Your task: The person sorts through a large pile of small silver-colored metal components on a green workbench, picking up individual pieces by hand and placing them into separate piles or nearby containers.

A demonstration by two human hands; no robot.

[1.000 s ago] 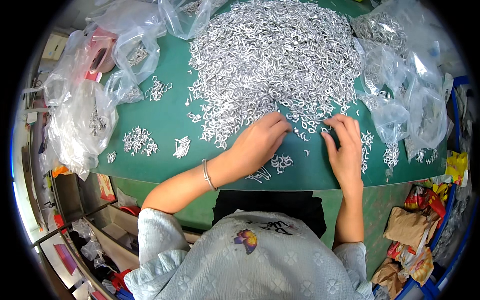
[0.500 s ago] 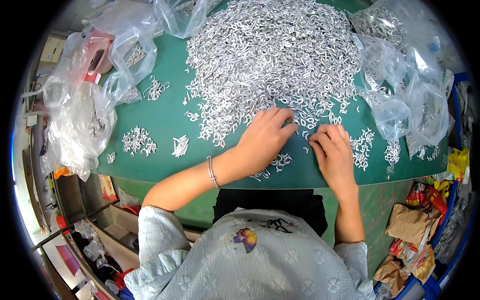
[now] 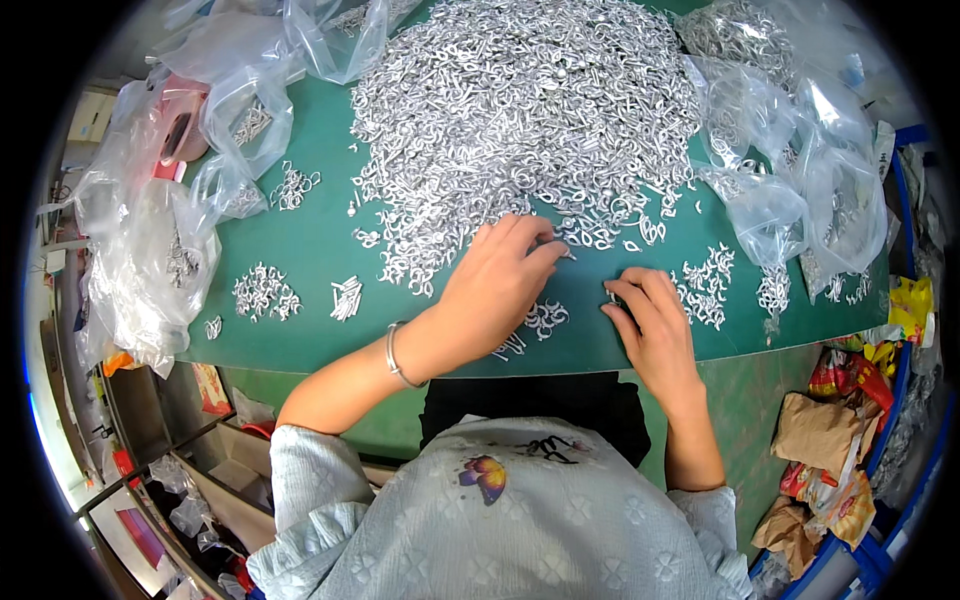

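Note:
A big heap of small silver metal pieces [image 3: 530, 110], many of them curved or ring-shaped, covers the far middle of the green table. At its near edge my left hand [image 3: 497, 285] is closed, with a small silver metal piece [image 3: 568, 255] at the thumb and index fingertips. Farther right, my right hand [image 3: 652, 325] pinches a small curved silver piece [image 3: 611, 296] between thumb and fingers. Beside that hand lies a pile of curved pieces [image 3: 708, 288]. Another small pile of curved pieces [image 3: 546, 319] sits below my left hand, partly covered by it.
On the left are a pile of hooked pieces [image 3: 266, 292], a bundle of straight pins [image 3: 346, 299] and a cluster of rings [image 3: 293, 186]. Clear plastic bags [image 3: 150, 230] stand at the left edge, more plastic bags [image 3: 840, 190] at the right. The green tabletop [image 3: 420, 335] ends close to my body.
My hands have moved apart, the left one leftward and the right one slightly down. Loose curved pieces that lay between them no longer show there. The whole view has shifted a little.

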